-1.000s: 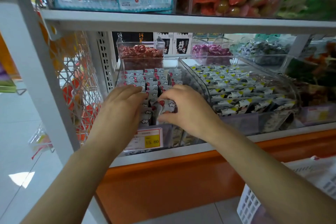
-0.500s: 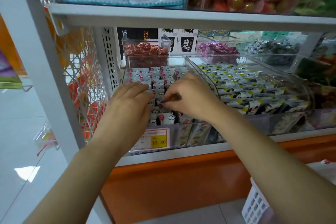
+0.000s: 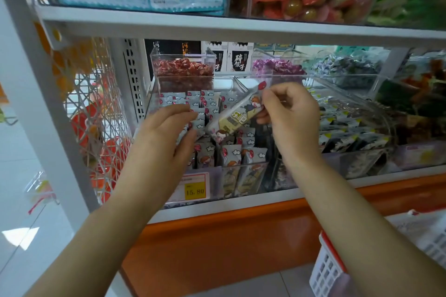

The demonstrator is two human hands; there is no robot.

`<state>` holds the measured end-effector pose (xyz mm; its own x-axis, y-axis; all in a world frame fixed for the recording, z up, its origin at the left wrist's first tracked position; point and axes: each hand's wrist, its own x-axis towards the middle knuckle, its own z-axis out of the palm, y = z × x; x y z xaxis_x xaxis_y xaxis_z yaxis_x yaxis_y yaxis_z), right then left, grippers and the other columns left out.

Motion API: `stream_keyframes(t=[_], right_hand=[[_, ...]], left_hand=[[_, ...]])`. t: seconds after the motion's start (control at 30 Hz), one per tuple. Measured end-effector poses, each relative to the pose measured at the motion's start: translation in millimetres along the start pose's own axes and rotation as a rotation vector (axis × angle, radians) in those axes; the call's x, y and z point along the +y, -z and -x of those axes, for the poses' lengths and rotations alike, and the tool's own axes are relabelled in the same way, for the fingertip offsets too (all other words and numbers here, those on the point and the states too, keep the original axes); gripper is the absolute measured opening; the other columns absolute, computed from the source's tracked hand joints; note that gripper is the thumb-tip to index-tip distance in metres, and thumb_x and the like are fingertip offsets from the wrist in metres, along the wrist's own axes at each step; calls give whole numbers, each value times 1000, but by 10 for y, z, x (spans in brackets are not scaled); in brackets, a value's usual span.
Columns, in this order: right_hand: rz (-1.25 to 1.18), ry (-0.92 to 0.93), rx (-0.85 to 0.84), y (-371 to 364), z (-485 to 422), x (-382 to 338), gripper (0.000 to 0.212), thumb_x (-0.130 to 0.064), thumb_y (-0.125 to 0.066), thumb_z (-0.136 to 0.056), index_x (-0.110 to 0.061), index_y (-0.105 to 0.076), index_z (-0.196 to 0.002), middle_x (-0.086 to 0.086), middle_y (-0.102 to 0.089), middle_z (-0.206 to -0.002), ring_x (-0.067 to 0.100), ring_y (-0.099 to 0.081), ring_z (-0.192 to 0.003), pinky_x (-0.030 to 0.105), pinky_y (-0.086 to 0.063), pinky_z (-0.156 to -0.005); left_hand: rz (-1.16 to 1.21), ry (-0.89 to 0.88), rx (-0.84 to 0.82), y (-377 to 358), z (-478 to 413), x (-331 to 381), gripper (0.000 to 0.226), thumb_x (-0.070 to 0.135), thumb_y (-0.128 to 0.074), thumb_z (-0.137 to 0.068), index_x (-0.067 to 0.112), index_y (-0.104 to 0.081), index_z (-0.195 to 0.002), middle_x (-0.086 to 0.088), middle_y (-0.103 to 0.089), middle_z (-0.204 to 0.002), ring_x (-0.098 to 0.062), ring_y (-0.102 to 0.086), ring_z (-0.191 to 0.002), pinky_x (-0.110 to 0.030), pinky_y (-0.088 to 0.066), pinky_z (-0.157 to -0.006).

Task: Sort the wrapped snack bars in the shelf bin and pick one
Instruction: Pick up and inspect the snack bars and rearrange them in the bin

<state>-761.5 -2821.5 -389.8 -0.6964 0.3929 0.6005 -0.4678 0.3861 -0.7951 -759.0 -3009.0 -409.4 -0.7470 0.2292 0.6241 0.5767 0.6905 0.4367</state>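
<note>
"Between the two hands, what are you seeing?"

"I see one long foil-wrapped snack bar (image 3: 235,116), pale with a cartoon figure and a red end. The right hand (image 3: 292,116) pinches it near that red end between thumb and forefinger, with the other fingers (image 3: 295,94) curled in. The bar is tilted, red end up by those fingers and the other end slanting down toward the left hand (image 3: 166,128)."

"Is it out of the bin?"

"It is lifted above the rows of matching grey wrapped bars (image 3: 231,154), which stand on end under both hands in the clear plastic shelf bin (image 3: 154,94)."

"And the left hand?"

"Its fingers (image 3: 178,111) lie straight and close together, reaching over the leftmost rows, with the thumb apart below. It holds nothing. I cannot tell whether the fingertips touch the wrappers."

"Anything else around them?"

"Below the left hand, a red-framed price tag with a yellow label (image 3: 195,189) sits on the bin's front. Just beyond the right hand is a second clear bin of dark wrappers with yellow corners (image 3: 350,125). Behind the fingers are small clear tubs of red sweets (image 3: 183,70) and purple sweets (image 3: 275,69). Well below the right forearm stands a white plastic basket (image 3: 330,270)."
</note>
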Motion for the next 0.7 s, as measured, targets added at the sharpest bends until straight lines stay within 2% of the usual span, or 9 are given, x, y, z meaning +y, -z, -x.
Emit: stream_keyframes(t=[0.07,0.17,0.37,0.53,0.63,0.7], right_hand=[[-111,-110,14,51,44,23,11,-7,-54,-93,-8,-60,-83,6,-65,-74,13,-63,-56,27,-56,-56],[-297,-261,17,99,114,51,12,-5,-55,-92,-3,-62,-83,9,-66,-74,11,-64,-55,24,-55,-54],[-508,-415,-27,142,215,76,13,-7,-56,-91,-4,-64,-81,6,-68,-68,13,-66,-57,22,-53,-55],[-609,-467,-105,204,224,64,7,-9,-62,-85,-3,-65,-85,5,-71,-68,14,-67,-59,22,-54,-55],[-612,-499,-133,231,226,88,8,-14,-66,-74,-9,-69,-79,2,-69,-64,12,-66,-57,21,-53,-53],[-647,-535,-141,236,222,104,9,-12,-64,-77,-12,-72,-74,2,-68,-61,11,-64,-55,20,-53,-51]], left_hand=[[123,73,-23,-23,13,60,38,28,-48,-93,21,-51,-131,9,-51,-120,-5,-53,-96,-1,-38,-75],[312,192,-53,-56,26,124,40,32,-48,-92,26,-49,-131,20,-55,-105,3,-56,-92,-3,-44,-63],[604,355,-45,-90,-21,166,27,23,-54,-90,16,-61,-116,1,-66,-89,-2,-63,-73,-7,-46,-55],[762,445,-7,-77,-37,149,15,27,-58,-87,16,-64,-95,3,-68,-77,-5,-65,-64,-11,-49,-54],[907,484,-25,-72,-46,125,13,27,-59,-82,16,-63,-87,8,-66,-63,-8,-64,-60,-14,-50,-54],[1062,526,-48,-76,-51,109,11,25,-59,-79,16,-64,-82,7,-62,-57,-7,-60,-57,-15,-50,-54]])
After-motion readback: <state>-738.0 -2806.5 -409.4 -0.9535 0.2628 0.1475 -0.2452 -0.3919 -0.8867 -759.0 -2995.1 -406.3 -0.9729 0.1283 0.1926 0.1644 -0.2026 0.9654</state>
